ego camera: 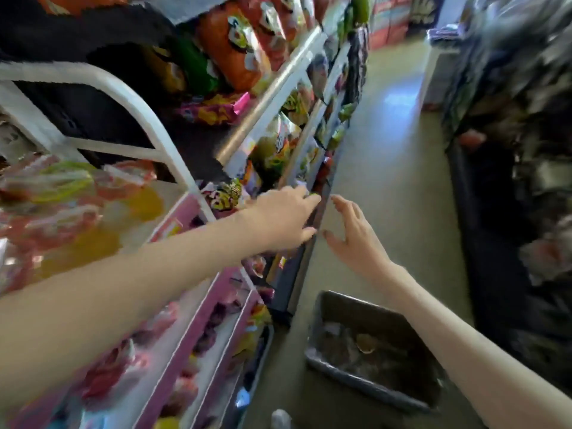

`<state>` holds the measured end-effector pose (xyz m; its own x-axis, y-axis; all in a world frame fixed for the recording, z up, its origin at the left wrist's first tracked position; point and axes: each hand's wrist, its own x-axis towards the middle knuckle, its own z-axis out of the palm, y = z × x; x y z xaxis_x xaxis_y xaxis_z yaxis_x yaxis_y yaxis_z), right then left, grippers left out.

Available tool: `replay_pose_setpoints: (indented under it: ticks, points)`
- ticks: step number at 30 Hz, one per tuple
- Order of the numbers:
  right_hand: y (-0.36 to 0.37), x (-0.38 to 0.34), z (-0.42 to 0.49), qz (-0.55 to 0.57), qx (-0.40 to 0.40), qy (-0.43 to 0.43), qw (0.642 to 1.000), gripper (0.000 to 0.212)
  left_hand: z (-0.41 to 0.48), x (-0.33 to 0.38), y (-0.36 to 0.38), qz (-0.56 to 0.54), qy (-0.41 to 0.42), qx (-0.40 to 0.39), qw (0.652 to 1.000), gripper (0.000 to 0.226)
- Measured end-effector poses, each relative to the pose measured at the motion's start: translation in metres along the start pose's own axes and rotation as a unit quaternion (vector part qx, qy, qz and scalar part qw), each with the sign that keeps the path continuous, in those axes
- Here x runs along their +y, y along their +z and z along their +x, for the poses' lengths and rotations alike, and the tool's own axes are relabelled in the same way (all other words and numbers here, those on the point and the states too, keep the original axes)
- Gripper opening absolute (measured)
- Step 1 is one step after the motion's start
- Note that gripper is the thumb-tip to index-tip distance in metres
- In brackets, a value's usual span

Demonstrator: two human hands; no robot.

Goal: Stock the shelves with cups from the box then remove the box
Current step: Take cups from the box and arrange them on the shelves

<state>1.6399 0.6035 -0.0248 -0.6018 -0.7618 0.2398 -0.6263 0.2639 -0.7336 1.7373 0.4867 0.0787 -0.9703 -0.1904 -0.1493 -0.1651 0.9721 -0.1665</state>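
One box (pixel 360 386) is sitting on the floor (pixel 387 168) in the lower centre-right of the frame, its near-left corner lying close to the foot of the shelves (pixel 278 85). Its contents are too blurred for counting cups. The shelves are running diagonally from lower left to upper centre, their metal edges facing the aisle. Bare floor is stretching from the box up toward the upper right, between these shelves and one dark display (pixel 495 187) along the right edge.

Two hands are reaching in at mid-frame. The left hand (pixel 283 219) is lying against a shelf edge with its fingers bent. Blur is hiding whether it is gripping anything. The right hand (pixel 356 239) is hovering just beside it over bare floor, fingers spread wide, holding nothing. One pink rack (pixel 185 345) is filling the lower left, and orange snack bags (pixel 235 48) are crowding the top shelf.
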Motion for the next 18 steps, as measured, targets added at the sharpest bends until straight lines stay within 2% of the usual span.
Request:
replay_pose_setpoints:
  ticks: [4,9,11,14,18]
  points:
    - [-0.046,0.096,-0.052,-0.03,0.003,0.115,0.993,0.065,0.058,0.079,0.042,-0.062,0.02,-0.07,0.995,0.061]
    - [-0.052,0.22,-0.127,-0.055,-0.031,0.253,0.965,0.065,0.103,0.147,0.158,-0.141,0.021,-0.14,0.98,0.064]
    - [-0.036,0.27,-0.158,-0.049,-0.052,0.311,0.948,0.065,0.117,0.168,0.222,-0.136,0.021,-0.211,0.968,0.068]
    - [0.007,0.345,-0.201,-0.041,-0.091,0.379,0.92,0.069,0.138,0.2,0.331,-0.109,0.035,-0.346,0.931,0.073]
    - [0.084,0.441,-0.25,-0.034,-0.129,0.442,0.887,0.074,0.161,0.238,0.472,-0.144,0.006,-0.386,0.911,0.075]
